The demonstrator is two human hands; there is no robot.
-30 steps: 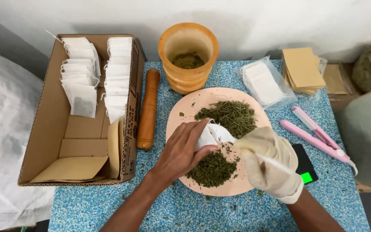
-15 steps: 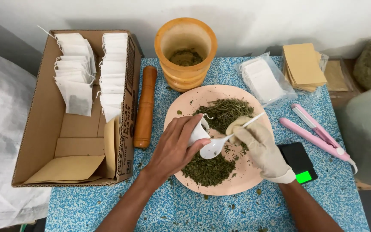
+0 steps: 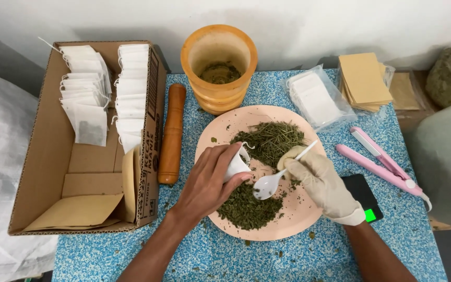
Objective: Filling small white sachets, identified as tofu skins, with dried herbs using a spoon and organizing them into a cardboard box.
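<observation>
At frame centre, the left hand (image 3: 207, 183) pinches a small white bag (image 3: 234, 164) while the gloved right hand (image 3: 319, 183) grips a white spoon (image 3: 275, 180); a tilted spoon could scatter dried herbs (image 3: 249, 209) off the pink plate (image 3: 298, 222).

A small white paper tea bag (image 3: 234, 164) sits pinched in the left hand (image 3: 207, 183); a white plastic spoon (image 3: 272, 180), bowl empty, tilts from the gloved right hand (image 3: 322, 180).

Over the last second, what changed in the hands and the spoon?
The right hand, gloved, swung the white spoon from beside the sachet down to the plate; its bowl now sits low by the dark herb heap, looking empty. The left hand still pinches the small white sachet, barely shifted. Mortar, pestle, cardboard box and pink sealer stayed put.
</observation>
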